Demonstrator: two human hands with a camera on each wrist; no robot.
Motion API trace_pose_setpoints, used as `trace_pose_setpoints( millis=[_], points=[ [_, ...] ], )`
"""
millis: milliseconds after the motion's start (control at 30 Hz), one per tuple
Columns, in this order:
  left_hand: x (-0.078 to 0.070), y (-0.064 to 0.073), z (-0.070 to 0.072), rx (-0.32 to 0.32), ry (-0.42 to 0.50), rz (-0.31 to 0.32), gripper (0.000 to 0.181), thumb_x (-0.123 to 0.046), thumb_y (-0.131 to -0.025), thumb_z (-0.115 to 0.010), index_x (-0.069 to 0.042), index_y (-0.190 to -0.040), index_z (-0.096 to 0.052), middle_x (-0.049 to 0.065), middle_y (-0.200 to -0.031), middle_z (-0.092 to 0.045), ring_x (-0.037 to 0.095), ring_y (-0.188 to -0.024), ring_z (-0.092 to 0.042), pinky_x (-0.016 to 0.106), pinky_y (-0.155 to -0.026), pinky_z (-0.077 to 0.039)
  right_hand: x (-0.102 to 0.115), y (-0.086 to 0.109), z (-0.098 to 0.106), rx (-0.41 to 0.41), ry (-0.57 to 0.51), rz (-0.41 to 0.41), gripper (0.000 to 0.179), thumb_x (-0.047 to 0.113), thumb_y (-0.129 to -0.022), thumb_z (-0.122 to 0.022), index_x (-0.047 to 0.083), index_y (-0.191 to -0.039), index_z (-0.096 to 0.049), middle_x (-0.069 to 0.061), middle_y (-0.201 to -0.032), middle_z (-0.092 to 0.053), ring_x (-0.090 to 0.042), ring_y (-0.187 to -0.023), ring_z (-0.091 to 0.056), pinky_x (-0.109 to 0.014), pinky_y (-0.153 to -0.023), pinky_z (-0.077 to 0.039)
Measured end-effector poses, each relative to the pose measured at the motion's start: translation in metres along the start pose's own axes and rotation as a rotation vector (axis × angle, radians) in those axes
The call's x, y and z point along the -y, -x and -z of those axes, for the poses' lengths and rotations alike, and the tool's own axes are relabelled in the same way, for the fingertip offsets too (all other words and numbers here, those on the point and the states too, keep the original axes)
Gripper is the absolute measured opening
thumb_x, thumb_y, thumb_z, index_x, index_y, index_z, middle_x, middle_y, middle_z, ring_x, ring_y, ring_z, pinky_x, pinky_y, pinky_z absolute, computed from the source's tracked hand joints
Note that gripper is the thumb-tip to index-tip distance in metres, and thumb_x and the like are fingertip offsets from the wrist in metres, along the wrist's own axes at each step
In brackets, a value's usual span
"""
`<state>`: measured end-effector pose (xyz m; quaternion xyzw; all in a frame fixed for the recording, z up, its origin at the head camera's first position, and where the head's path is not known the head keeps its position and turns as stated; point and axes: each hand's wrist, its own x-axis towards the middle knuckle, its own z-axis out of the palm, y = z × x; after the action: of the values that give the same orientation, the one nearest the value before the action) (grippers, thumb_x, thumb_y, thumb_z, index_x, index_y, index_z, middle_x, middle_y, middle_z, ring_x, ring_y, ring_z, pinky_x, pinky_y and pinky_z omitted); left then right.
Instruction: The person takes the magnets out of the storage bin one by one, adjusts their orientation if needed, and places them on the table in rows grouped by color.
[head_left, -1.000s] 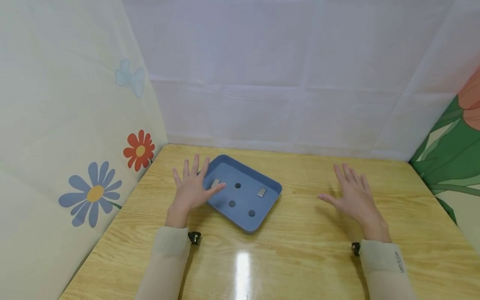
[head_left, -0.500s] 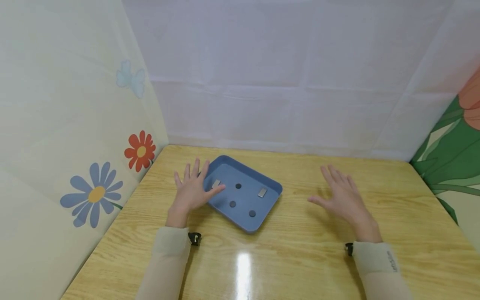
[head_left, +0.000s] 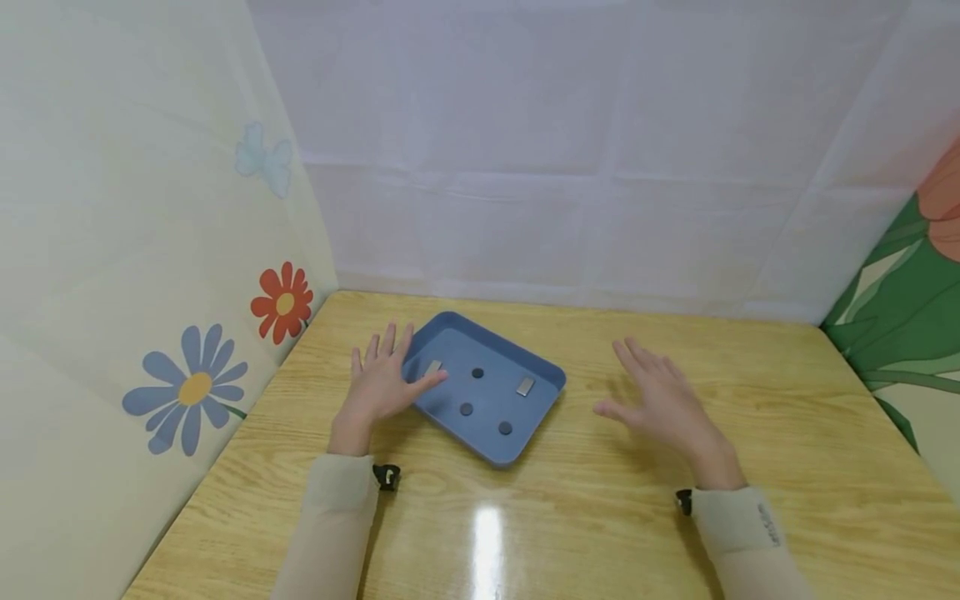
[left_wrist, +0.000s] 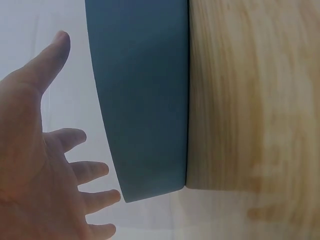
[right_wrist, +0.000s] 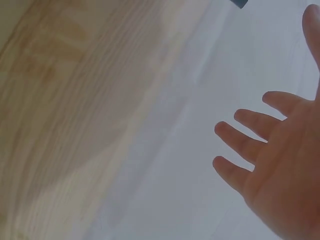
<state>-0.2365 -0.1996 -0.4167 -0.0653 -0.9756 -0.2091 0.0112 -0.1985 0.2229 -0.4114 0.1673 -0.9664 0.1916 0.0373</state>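
Observation:
A blue rectangular tray [head_left: 491, 437] lies at an angle on the wooden table, left of the middle. Inside it are several dark round discs, one of them a disc [head_left: 506, 427] near the front corner, and two small silvery rectangular pieces, one a silvery piece [head_left: 525, 387] at the right. My left hand [head_left: 377, 387] hovers at the tray's left side with fingers spread, its thumb overlapping the other silvery piece in the head view. The tray's outer wall [left_wrist: 142, 110] fills the left wrist view's middle. To the tray's right, my right hand [head_left: 663, 404] hangs over the table, fingers extended, holding nothing.
The wooden table [head_left: 585, 517] carries a bright light reflection near its front. A white cloth wall [head_left: 480, 167] stands along the back edge. Side panels printed with flowers, including a red flower [head_left: 282, 302], border the table on the left and right.
My right hand has moved left, closer to the tray. My left hand has shifted only slightly, fingertips a little lower. The tray and its pieces stay put.

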Motion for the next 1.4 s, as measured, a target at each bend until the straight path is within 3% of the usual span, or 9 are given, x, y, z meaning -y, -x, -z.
trace_pose_setpoints(
  millis=[233, 500, 733, 1067, 1400],
  points=[
    [0.002, 0.000, 0.001, 0.018, 0.025, 0.004, 0.110, -0.078, -0.090, -0.055, -0.015, -0.168, -0.008, 0.022, -0.173, -0.006, 0.052, -0.157, -0.013, 0.072, -0.123, -0.018, 0.011, 0.000, -0.006, 0.019, -0.020, 0.047, 0.102, 0.057, -0.090, -0.073, 0.009, -0.165, -0.022, -0.024, -0.168, -0.027, -0.044, -0.154, -0.029, -0.065, -0.127, -0.014],
    [0.001, 0.000, 0.001, 0.044, 0.065, 0.021, 0.112, -0.081, -0.088, -0.056, -0.016, -0.168, -0.009, 0.021, -0.173, -0.013, 0.054, -0.155, -0.018, 0.074, -0.116, -0.029, 0.022, -0.001, -0.011, 0.022, -0.014, 0.102, 0.100, 0.054, -0.089, -0.076, 0.004, -0.162, -0.029, -0.023, -0.165, -0.034, -0.045, -0.151, -0.036, -0.067, -0.124, -0.019],
    [-0.002, 0.001, 0.001, 0.062, 0.075, 0.032, 0.112, -0.079, -0.088, -0.058, -0.015, -0.167, -0.012, 0.024, -0.170, -0.020, 0.052, -0.154, -0.022, 0.073, -0.116, -0.032, 0.030, 0.001, -0.017, 0.068, -0.045, 0.105, 0.100, 0.057, -0.089, -0.074, 0.004, -0.161, -0.030, -0.020, -0.166, -0.034, -0.043, -0.151, -0.037, -0.065, -0.126, -0.018],
    [-0.003, 0.002, 0.003, 0.081, 0.049, 0.035, 0.111, -0.077, -0.089, -0.059, -0.016, -0.168, -0.009, 0.024, -0.170, -0.021, 0.052, -0.155, -0.019, 0.074, -0.114, -0.032, 0.041, 0.001, -0.028, 0.128, -0.020, 0.121, 0.097, 0.061, -0.090, -0.071, 0.002, -0.158, -0.036, -0.023, -0.163, -0.038, -0.044, -0.150, -0.039, -0.064, -0.125, -0.023],
    [-0.006, 0.004, 0.004, 0.096, 0.036, 0.037, 0.109, -0.078, -0.089, -0.058, -0.012, -0.166, -0.018, 0.023, -0.170, -0.022, 0.052, -0.155, -0.019, 0.075, -0.112, -0.034, 0.050, 0.002, -0.032, 0.198, -0.039, 0.101, 0.100, 0.062, -0.090, -0.070, -0.002, -0.158, -0.034, -0.024, -0.165, -0.033, -0.045, -0.151, -0.037, -0.063, -0.125, -0.023]
  ],
)
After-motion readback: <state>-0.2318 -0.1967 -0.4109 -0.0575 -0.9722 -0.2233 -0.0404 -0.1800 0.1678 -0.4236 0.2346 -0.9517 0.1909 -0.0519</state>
